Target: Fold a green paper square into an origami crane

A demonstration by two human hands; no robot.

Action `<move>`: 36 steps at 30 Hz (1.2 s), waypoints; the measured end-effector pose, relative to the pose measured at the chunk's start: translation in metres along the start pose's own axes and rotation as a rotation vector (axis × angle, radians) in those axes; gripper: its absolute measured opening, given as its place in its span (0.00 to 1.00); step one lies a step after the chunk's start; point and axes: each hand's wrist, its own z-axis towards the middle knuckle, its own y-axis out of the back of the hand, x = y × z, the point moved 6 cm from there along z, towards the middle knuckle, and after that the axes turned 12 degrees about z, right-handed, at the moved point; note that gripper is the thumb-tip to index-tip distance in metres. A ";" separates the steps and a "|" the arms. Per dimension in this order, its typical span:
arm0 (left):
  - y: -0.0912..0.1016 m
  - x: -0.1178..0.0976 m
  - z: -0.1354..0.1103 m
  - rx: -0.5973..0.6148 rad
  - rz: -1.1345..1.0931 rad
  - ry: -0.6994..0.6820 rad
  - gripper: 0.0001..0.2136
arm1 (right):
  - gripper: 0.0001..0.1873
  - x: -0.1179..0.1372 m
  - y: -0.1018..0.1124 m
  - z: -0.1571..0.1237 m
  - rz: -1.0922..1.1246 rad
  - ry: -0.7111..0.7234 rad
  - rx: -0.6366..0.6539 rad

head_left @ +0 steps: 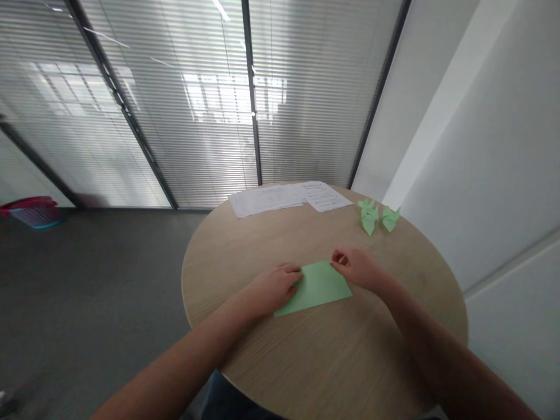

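A light green sheet of paper (318, 289), folded into a flat rectangle, lies on the round wooden table (271, 350). My left hand (275, 286) rests on its left edge with the fingers curled down onto the paper. My right hand (356, 266) is at the sheet's upper right corner, fingers bent and pinching that corner. Both forearms reach in from the near edge.
Two small folded green paper figures (377, 217) sit at the table's far right. White printed sheets (286, 197) lie at the far edge. Glass partitions with blinds stand behind, a white wall on the right, and a red and blue basket (32, 211) on the grey floor at left.
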 end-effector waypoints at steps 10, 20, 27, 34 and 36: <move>0.002 -0.021 -0.023 0.002 -0.035 -0.054 0.19 | 0.09 0.059 -0.034 -0.081 -0.088 0.481 0.235; 0.007 -0.029 -0.023 0.005 -0.074 -0.145 0.18 | 0.15 0.041 -0.036 -0.114 -0.088 0.624 0.170; 0.011 -0.037 -0.026 -0.095 -0.080 -0.202 0.17 | 0.10 0.057 -0.030 -0.121 -0.135 0.745 0.106; 0.010 -0.043 -0.025 -0.101 -0.001 -0.241 0.18 | 0.10 0.064 -0.029 -0.124 -0.164 0.747 0.118; 0.008 -0.044 -0.025 -0.096 0.052 -0.253 0.19 | 0.10 0.064 -0.028 -0.125 -0.172 0.751 0.125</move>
